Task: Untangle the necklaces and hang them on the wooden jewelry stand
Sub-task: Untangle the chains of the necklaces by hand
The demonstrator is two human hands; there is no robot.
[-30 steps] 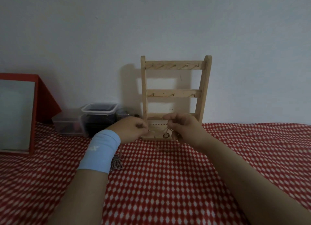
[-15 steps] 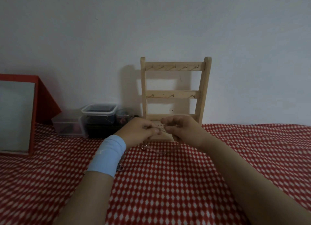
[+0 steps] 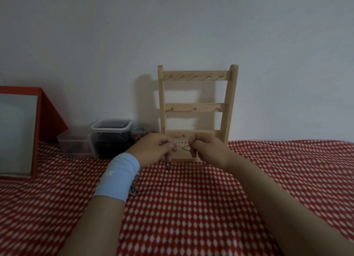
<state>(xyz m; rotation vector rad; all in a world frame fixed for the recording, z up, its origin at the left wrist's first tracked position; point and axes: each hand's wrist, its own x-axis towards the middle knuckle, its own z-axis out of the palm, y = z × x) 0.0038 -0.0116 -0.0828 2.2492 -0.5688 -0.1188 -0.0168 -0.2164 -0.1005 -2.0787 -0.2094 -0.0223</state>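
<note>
Necklace chain [image 3: 182, 148] runs as a thin, taut line between the two hands, held in the air just in front of the lowest rail of the wooden jewelry stand [image 3: 197, 107]. The left hand [image 3: 153, 148] pinches one end between thumb and fingertips with the other fingers curled in; a small metal piece [image 3: 168, 165] dangles below it, just above the red-and-white patterned cloth [image 3: 191, 208]. The right hand [image 3: 206, 148] pinches the other end in the same way, knuckles towards the camera. The stand is upright against the pale wall [image 3: 172, 26], its three rails set with small hooks, none of them carrying anything that can be made out. A pale blue wristband [image 3: 118, 179] sits on the left wrist, and beside it a small heap of silvery jewelry [image 3: 134, 187] lies on the cloth. To the left of the stand are clear plastic containers [image 3: 111, 127], a small jar [image 3: 140, 133] and a red-framed mirror [image 3: 17, 133].
</note>
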